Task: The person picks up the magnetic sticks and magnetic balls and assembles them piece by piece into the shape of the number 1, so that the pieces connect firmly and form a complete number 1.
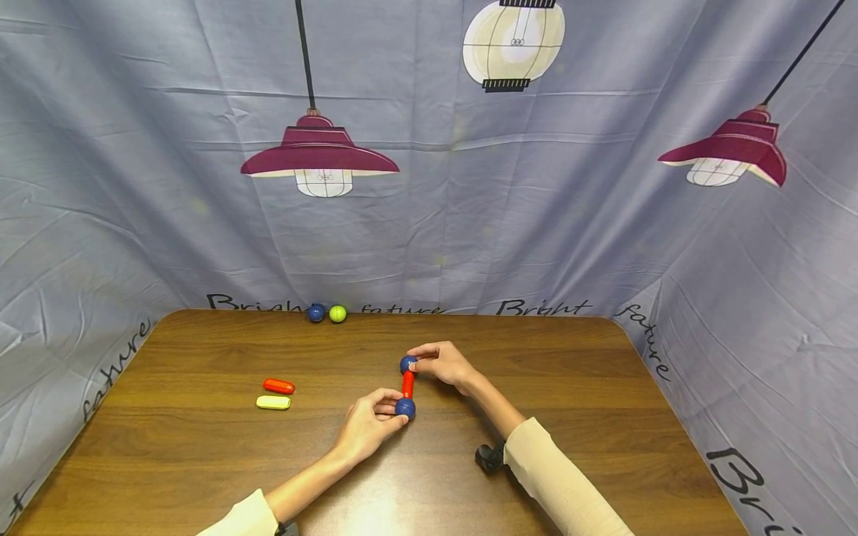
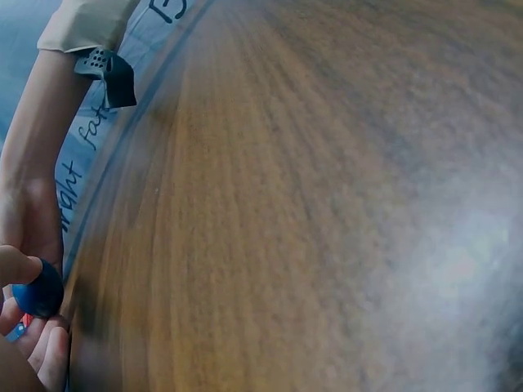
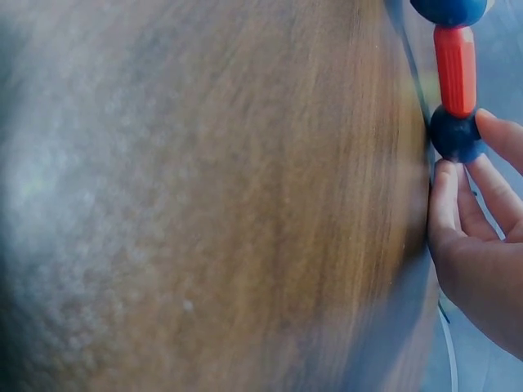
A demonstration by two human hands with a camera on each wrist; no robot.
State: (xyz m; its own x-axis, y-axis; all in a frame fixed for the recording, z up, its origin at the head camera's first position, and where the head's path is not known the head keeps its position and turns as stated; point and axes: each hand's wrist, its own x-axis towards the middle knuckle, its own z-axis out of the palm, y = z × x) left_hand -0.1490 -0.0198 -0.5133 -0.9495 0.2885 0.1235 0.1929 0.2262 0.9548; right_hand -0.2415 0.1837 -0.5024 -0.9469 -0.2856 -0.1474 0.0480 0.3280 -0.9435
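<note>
In the head view a red rod (image 1: 407, 384) joins two dark blue balls. The near blue ball (image 1: 405, 408) is gripped between the thumb and fingers of my left hand (image 1: 364, 428). My right hand (image 1: 447, 365) pinches the far blue ball (image 1: 407, 363), partly covering it. The right wrist view shows the red rod (image 3: 456, 72) end to end between both balls, with fingers around the lower blue ball (image 3: 458, 133). At the lower left of the left wrist view, one blue ball (image 2: 39, 290) shows between fingers; most of the rod is hidden there.
Left of my hands, a loose red rod (image 1: 278, 386) lies just beyond a yellow rod (image 1: 273, 403). A blue ball (image 1: 316, 313) and a yellow-green ball (image 1: 338, 313) sit at the table's back edge. A printed curtain (image 1: 429, 223) hangs behind the wooden table (image 1: 201, 461).
</note>
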